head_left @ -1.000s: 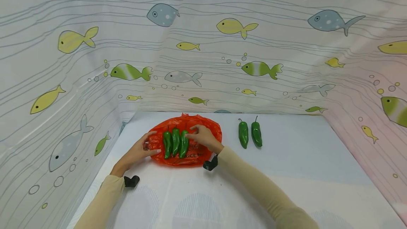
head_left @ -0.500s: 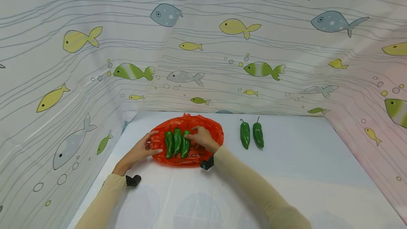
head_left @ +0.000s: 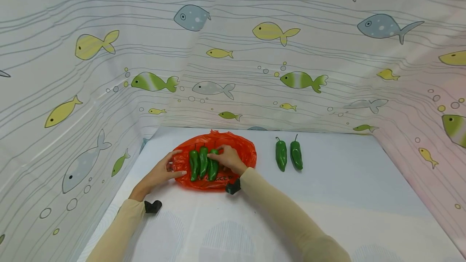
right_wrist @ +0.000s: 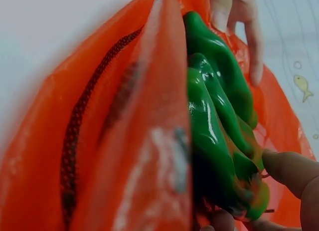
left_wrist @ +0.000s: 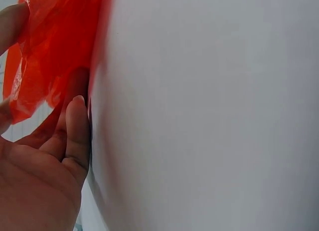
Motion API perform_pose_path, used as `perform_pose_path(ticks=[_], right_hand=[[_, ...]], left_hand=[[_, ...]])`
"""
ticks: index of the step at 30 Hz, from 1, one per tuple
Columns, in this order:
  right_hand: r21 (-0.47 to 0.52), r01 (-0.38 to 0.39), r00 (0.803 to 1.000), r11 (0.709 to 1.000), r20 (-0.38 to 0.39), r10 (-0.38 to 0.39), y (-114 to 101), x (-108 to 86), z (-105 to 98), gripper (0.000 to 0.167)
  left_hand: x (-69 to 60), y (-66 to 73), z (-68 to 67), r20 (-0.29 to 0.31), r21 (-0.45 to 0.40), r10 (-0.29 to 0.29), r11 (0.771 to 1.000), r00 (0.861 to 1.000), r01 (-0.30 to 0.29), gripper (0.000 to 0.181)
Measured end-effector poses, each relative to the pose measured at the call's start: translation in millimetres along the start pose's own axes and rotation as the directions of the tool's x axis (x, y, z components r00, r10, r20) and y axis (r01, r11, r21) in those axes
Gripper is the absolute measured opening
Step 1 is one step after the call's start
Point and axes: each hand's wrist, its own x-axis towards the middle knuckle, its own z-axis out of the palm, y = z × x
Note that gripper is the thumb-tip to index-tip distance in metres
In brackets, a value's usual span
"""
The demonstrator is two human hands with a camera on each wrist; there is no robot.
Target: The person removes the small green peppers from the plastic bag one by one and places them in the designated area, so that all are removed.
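Three glossy green chili peppers (head_left: pixel 203 163) lie side by side on a spread red plastic bag (head_left: pixel 238 142), stems pointing away. My left hand (head_left: pixel 160 174) holds the bag's left edge; in the left wrist view some fingers show through the red film (left_wrist: pixel 62 46). Over the rightmost pepper (head_left: pixel 212 170) of the three is my right hand (head_left: pixel 230 159), gripping it near the stem end. Its thumb (right_wrist: pixel 289 168) lies against the peppers in the right wrist view, while its other fingers are partly hidden beneath.
Two more green peppers (head_left: pixel 281 155) lie on the white table (head_left: pixel 338 173), right of the bag. A fish-patterned curtain (head_left: pixel 255 68) rises behind and at both sides. Each wrist carries a small black camera mount (head_left: pixel 153 206). A raised fold of the bag (right_wrist: pixel 154 121) blocks part of the right wrist view.
My right hand has moved a little to the left, its thumb coming across the rightmost pepper of the three. My left hand stays at the bag's edge. The head view has shifted slightly.
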Motion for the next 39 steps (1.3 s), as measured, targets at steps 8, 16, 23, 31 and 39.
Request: perform_pose_path(ticks=[8, 16, 23, 31, 39], right_hand=[[-0.074, 0.03, 0.998, 0.997, -0.044, -0.034, 0.7, 4.4, 4.2, 0.065], [-0.034, 0.021, 0.998, 0.999, -0.062, -0.023, 1.8, 8.2, 1.7, 0.043], [0.047, -0.011, 1.0, 0.999, -0.022, 0.012, 1.0, 6.8, -5.2, 0.034], [0.118, -0.031, 0.999, 0.993, 0.025, 0.028, -3.2, 1.9, -16.7, 0.036], [0.153, -0.01, 0.997, 0.988, 0.081, -0.003, -10.3, -5.8, -29.7, 0.03]], left_hand=[[-0.8, 2.1, -0.3, -0.004, 0.025, -0.015, 1.0, 1.0, 0.015, 0.086], [1.3, 1.8, -0.7, -0.013, 0.025, -0.047, 0.999, 0.999, 0.047, 0.086], [0.6, 1.5, -0.4, -0.013, 0.032, -0.047, 0.998, 0.999, 0.047, 0.085], [0.7, 1.0, 0.7, -0.009, 0.017, -0.047, 0.999, 0.999, 0.047, 0.085], [2.0, -1.2, -0.5, -0.007, 0.008, -0.027, 1.0, 1.0, 0.027, 0.084]])
